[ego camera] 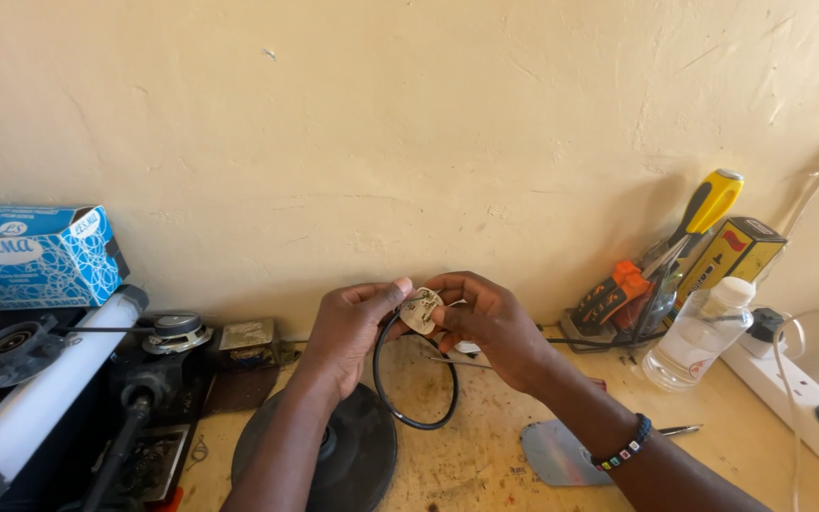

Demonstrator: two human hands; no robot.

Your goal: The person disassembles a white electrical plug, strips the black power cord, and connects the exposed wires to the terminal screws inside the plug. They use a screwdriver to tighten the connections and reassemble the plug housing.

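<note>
Both my hands meet near the wall above a scuffed wooden bench [466, 460]. Between them is a small white plug-like part [421, 311] with a black cable [416, 379] hanging from it in a loop. My left hand [353, 327] pinches the part from the left with thumb and fingers. My right hand [485, 318] grips it from the right; a beaded bracelet [624, 448] circles that wrist. The part's underside is hidden by my fingers.
A round black disc [357, 450] lies under my left forearm. At left are a blue tissue box [35, 254], a white tube [45, 393] and dark machine parts [168, 334]. At right stand a clear bottle [699, 332], a yellow-handled screwdriver [708, 204], pliers [613, 292], a yellow box [737, 251] and a white power strip [793, 393]. A grey metal plate [556, 453] lies near my right forearm.
</note>
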